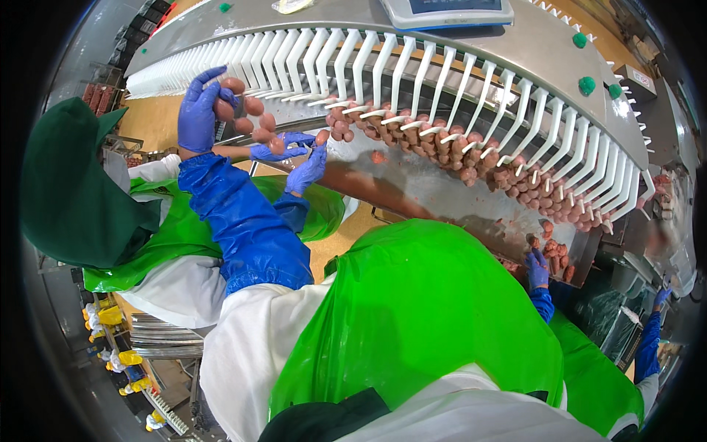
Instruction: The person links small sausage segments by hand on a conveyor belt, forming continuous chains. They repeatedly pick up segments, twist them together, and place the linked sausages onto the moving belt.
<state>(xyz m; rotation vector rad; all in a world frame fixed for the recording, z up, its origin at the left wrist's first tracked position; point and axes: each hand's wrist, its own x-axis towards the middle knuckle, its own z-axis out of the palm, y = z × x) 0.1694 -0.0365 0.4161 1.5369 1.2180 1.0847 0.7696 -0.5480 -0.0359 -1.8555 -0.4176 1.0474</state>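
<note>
My left hand [197,110], in a blue glove and blue sleeve, is raised and holds a string of pinkish-brown sausage links [254,118] that loops down to the right. My right hand [306,171], also blue-gloved, reaches across with a bare forearm and pinches the end sausage [322,136] of that string. Just behind both hands runs a curved steel conveyor [515,51] with white hanging pegs [383,66]. Many sausage links [442,144] hang from the pegs toward the right.
A co-worker in a green hood [70,184] and green apron stands close on my left, with a gloved hand [281,147] under the string. Another co-worker's gloved hand [537,269] handles sausages at the conveyor's right end. A grey scale [445,11] sits on top.
</note>
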